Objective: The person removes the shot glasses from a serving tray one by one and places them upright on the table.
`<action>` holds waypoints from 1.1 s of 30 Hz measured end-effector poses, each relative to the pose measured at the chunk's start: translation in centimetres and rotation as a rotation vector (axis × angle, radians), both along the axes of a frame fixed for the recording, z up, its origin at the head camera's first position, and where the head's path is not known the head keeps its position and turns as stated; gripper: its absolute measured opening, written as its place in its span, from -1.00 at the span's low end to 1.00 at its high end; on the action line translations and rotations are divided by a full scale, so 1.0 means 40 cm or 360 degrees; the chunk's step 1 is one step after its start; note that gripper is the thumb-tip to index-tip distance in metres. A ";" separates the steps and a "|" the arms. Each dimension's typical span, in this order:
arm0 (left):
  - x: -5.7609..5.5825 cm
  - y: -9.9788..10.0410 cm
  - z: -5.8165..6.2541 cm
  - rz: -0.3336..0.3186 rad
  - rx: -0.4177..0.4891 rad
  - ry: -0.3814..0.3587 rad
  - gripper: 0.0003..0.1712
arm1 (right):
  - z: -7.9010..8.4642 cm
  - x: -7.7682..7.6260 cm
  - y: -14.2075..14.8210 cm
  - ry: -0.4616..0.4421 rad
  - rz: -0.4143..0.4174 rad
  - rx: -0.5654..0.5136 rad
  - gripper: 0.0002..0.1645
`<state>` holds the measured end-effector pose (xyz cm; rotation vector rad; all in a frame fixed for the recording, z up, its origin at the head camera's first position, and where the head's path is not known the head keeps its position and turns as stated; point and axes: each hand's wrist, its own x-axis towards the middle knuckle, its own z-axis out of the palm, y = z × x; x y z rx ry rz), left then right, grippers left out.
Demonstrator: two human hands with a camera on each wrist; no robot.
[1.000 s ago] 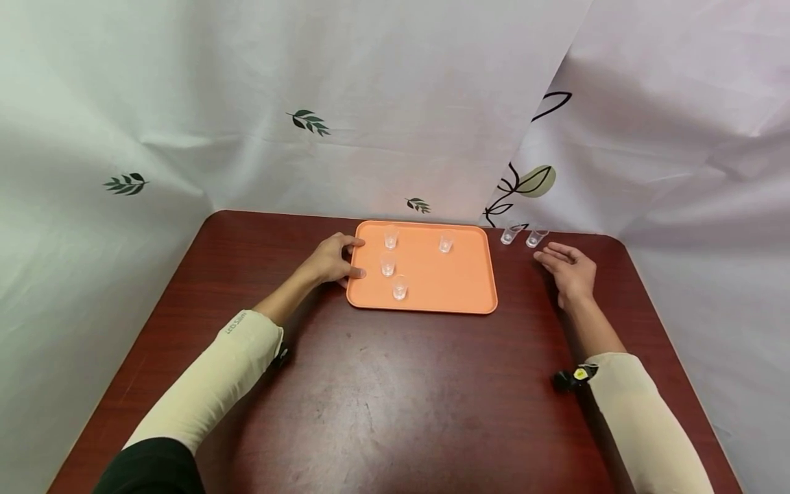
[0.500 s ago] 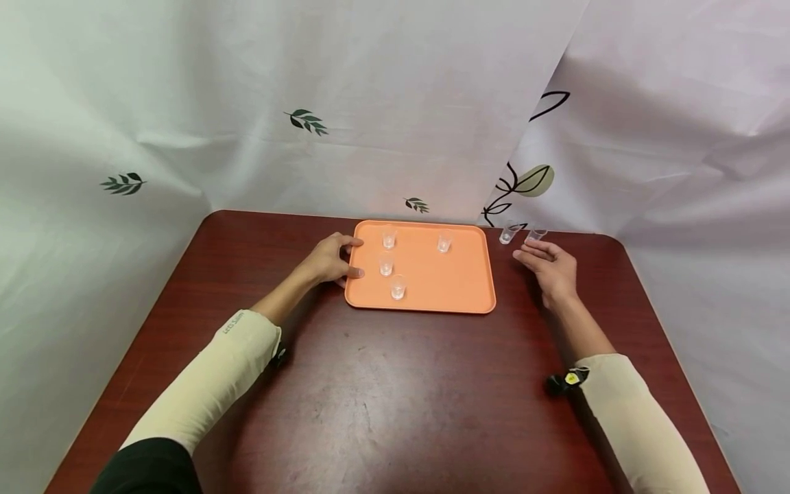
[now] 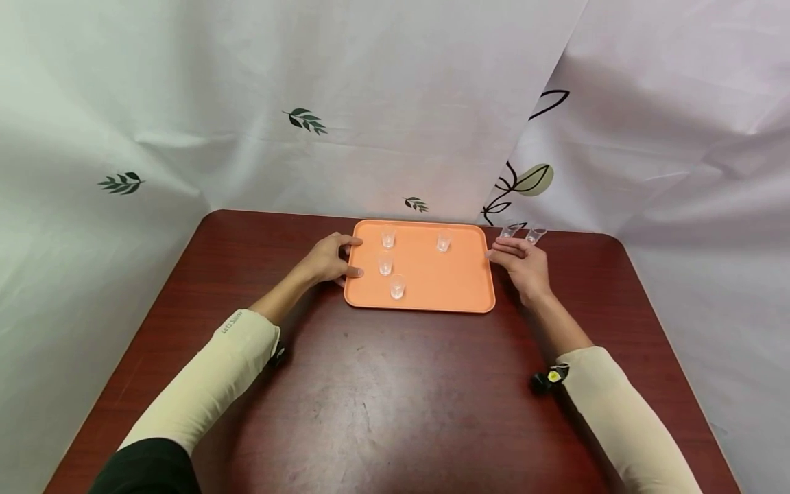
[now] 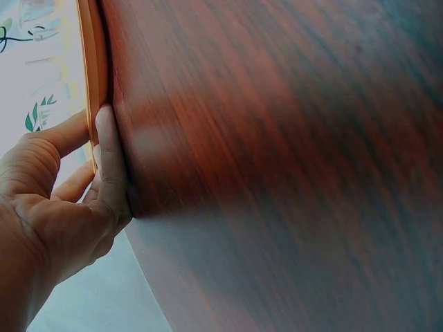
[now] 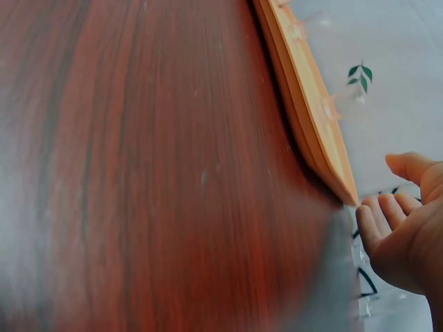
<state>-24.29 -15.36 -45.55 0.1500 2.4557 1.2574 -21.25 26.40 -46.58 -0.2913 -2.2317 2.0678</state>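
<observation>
Head view first: my left hand [image 3: 330, 259] is clamped on the left edge of the orange tray [image 3: 463, 281], which lies at centre frame on the dark red table [image 3: 395, 384], with its far side near the backdrop [image 3: 370, 103]. My thumb sits over the rim, and the left wrist view shows my fingers along the outer side. My right hand [image 3: 523, 264] is relaxed, its fingers loosely spread, at the tray's right edge; whether the fingertips touch it I cannot tell. I see nothing held there.

On the tray stand a top-left cup [image 3: 387, 237], a middle cup [image 3: 385, 265], a lower cup [image 3: 398, 287] and a lone cup [image 3: 444, 241] towards the upper right, all clear. Two more are off it, right of its upper right corner: an inner cup [image 3: 509, 230] and an outer cup [image 3: 535, 237], both partly behind my right hand.

So I judge the hold on the tray half made: left side secured, right side not yet gripped, and two cups outside the tray.

Against the frame of a second ago, my right hand has come leftwards, from just below and right of the outer cup to the tray's edge. My left grip stays as it was, and I see no change in the cups' layout.
</observation>
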 end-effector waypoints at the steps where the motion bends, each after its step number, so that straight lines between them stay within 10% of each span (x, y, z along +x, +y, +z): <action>1: 0.000 0.000 -0.001 0.0003 -0.0001 0.0000 -0.08 | 0.001 -0.001 -0.006 -0.0003 0.0012 0.0022 -0.38; 33: -0.002 -0.003 0.005 0.0004 -0.0006 -0.0051 -0.05 | -0.026 -0.070 -0.159 -0.0012 0.0194 0.0112 -0.40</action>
